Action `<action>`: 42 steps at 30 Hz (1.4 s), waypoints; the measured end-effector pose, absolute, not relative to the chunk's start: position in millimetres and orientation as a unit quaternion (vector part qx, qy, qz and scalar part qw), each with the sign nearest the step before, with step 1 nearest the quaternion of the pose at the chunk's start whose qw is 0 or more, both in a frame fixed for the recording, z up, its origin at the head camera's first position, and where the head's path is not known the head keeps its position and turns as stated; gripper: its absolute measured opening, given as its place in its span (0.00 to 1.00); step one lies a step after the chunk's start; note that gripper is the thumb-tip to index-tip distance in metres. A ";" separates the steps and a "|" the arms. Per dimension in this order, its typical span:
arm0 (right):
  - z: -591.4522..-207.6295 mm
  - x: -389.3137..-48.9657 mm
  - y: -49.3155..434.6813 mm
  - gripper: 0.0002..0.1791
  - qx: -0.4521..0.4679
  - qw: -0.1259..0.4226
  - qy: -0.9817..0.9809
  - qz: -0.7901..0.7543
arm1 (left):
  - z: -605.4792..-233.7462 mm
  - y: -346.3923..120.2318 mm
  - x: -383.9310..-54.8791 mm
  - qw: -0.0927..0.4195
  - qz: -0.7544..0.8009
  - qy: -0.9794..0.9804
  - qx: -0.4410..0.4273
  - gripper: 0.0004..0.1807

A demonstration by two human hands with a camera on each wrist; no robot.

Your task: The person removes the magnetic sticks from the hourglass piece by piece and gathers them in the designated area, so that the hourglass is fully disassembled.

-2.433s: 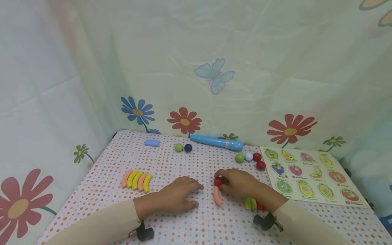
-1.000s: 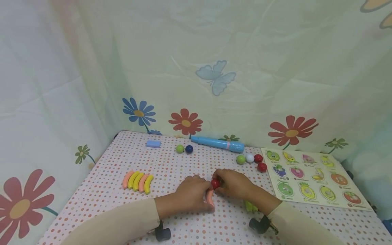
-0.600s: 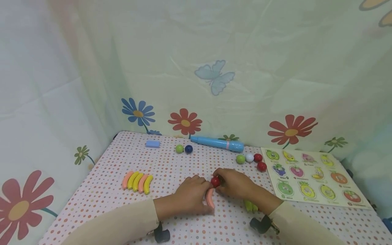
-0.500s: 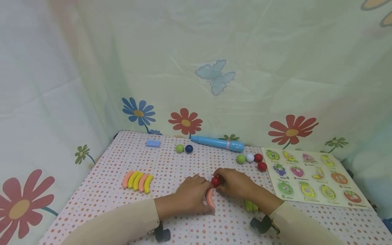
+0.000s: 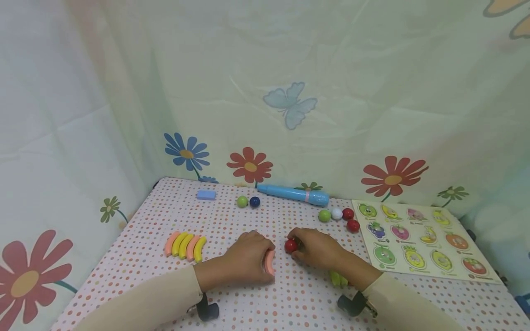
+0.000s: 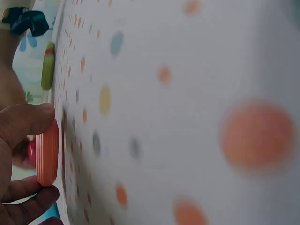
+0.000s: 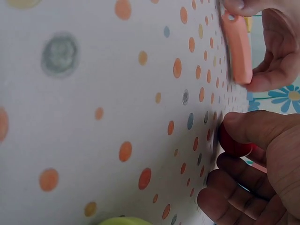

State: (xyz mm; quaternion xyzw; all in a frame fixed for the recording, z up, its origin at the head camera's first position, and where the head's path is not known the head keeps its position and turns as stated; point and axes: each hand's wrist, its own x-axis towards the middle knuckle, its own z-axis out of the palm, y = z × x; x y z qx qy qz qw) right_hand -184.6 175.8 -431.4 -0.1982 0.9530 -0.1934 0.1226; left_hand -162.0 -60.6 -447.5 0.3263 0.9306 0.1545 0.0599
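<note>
My left hand [image 5: 248, 258] pinches a pink curved piece [image 5: 269, 262] between thumb and fingertips, just over the dotted tabletop. In the left wrist view this pink piece [image 6: 47, 154] has a ridged side; the right wrist view shows a small hole near one end of the piece [image 7: 240, 49]. A short gap to the right, my right hand [image 5: 318, 248] pinches a shiny red ball [image 5: 291, 246] with thumb and index finger. The thumb covers part of the red ball [image 7: 233, 140] in the right wrist view. Light green pieces [image 5: 338, 278] lie partly hidden under the right wrist.
Pink and yellow curved pieces [image 5: 186, 246] form a row at left. Behind are a blue block [image 5: 206, 195], a green ball [image 5: 242, 201], a dark blue ball [image 5: 254, 202] and a blue tube [image 5: 294, 194]. Several balls [image 5: 337, 214] sit beside a fruit picture board [image 5: 426, 239].
My left hand came right, took hold of the pink piece, then drew it left, away from the red ball. My right hand shifted slightly left earlier and keeps its pinch on the ball.
</note>
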 end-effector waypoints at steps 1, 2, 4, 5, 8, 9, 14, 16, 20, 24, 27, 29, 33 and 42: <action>-431.3 -184.4 175.3 0.24 -0.197 0.124 0.954 -0.192 | -446.4 -66.2 -163.2 0.060 0.155 0.932 0.323 0.37; -431.0 -184.3 174.7 0.25 -0.195 0.125 0.954 -0.190 | -445.3 -72.2 -164.4 0.061 0.156 0.933 0.318 0.37; -430.9 -184.1 173.7 0.25 -0.193 0.128 0.955 -0.188 | -443.1 -84.5 -166.7 0.063 0.158 0.937 0.303 0.37; -430.8 -183.9 173.3 0.25 -0.192 0.130 0.954 -0.188 | -441.7 -90.6 -167.7 0.066 0.159 0.940 0.294 0.37; -430.8 -183.5 173.2 0.26 -0.190 0.131 0.955 -0.185 | -438.2 -108.4 -170.6 0.072 0.162 0.945 0.274 0.38; -430.8 -183.3 173.6 0.26 -0.190 0.131 0.955 -0.185 | -437.0 -113.9 -171.6 0.073 0.164 0.946 0.270 0.38; -431.4 -182.9 174.6 0.26 -0.185 0.132 0.957 -0.183 | -434.7 -139.0 -175.0 0.068 0.159 0.947 0.270 0.37; -431.7 -183.1 174.5 0.26 -0.185 0.133 0.956 -0.185 | -435.2 -148.1 -175.6 0.063 0.158 0.948 0.268 0.37; -432.3 -183.3 174.9 0.26 -0.189 0.130 0.955 -0.186 | -437.0 -165.0 -175.3 0.055 0.162 0.949 0.266 0.35; -432.5 -183.5 175.2 0.26 -0.192 0.128 0.955 -0.185 | -439.0 -178.2 -175.3 0.045 0.176 0.944 0.276 0.33; -432.4 -183.7 175.1 0.26 -0.190 0.129 0.955 -0.185 | -441.1 -186.5 -176.2 0.042 0.181 0.943 0.275 0.35; -432.1 -183.6 174.9 0.26 -0.190 0.129 0.955 -0.186 | -443.0 -191.5 -176.8 0.046 0.179 0.946 0.266 0.36; -431.7 -183.5 174.3 0.26 -0.190 0.130 0.955 -0.186 | -445.4 -199.2 -176.4 0.053 0.173 0.952 0.246 0.36; -429.3 -183.0 173.9 0.25 -0.182 0.133 0.955 -0.192 | -448.4 -206.8 -173.5 0.055 0.159 0.959 0.227 0.36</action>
